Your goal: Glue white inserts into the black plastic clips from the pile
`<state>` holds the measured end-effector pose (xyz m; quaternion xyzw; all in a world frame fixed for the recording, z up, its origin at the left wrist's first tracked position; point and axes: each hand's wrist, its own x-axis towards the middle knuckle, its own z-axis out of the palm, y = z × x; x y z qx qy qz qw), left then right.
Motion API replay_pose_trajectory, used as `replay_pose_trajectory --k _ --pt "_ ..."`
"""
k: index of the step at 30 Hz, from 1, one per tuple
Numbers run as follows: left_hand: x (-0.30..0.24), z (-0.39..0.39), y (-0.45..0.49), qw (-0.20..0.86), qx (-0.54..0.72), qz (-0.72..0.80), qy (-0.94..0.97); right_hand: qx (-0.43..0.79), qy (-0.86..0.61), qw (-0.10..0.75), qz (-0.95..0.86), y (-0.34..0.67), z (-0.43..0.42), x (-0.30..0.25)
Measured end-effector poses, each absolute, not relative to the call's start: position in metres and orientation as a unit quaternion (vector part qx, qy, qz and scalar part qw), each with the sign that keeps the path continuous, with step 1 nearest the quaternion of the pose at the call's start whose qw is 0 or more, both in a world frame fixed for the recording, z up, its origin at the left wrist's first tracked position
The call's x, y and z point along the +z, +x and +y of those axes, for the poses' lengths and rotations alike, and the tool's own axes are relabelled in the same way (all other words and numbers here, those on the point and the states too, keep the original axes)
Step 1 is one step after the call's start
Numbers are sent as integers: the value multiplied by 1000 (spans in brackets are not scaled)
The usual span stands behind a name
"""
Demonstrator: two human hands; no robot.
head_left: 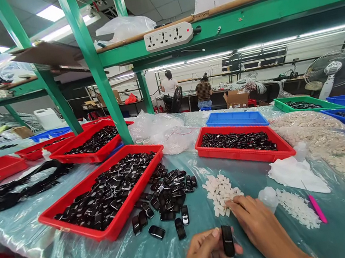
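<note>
My left hand [205, 252] pinches a glossy black plastic casing [228, 241], held upright above the near edge of the table. Just to its right, my right hand [255, 216] reaches to the near edge of a pile of small cream-white pieces [219, 189]. Its thumb and fingertips are closed on one of those pieces, partly hidden by the fingers. Left of the pile lies a loose heap of similar black casings [169, 190], with a few single ones, such as a black casing [156, 232], nearer me.
A red tray [109, 234] full of black casings stands left; another red tray [245, 157] holds black parts behind. On the right are small white bits [298, 209], a pink-handled tool [318, 209], white cloth [297, 174] and a bag of cream pieces [336, 151]. Two people sit far back.
</note>
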<state>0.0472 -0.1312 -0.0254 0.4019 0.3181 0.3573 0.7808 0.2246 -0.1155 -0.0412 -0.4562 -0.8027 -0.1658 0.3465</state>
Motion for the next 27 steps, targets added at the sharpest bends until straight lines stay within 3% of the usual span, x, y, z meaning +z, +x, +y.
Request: replay_pose_trajectory --k 4,8,11,19,27 --pt "-25 -131 46 795 359 307 381 -76 -492 408 -765 226 -129 -35" --pt "-30 -130 46 777 352 297 429 202 -525 522 -641 224 -137 -32" --pt "-29 -131 46 744 340 286 499 309 -521 544 -581 220 -140 -34" --pt "-24 -130 47 704 327 289 560 315 -465 583 -586 208 -145 -30" --pt "-23 -135 47 637 358 322 602 266 -420 555 -667 214 -144 -37"
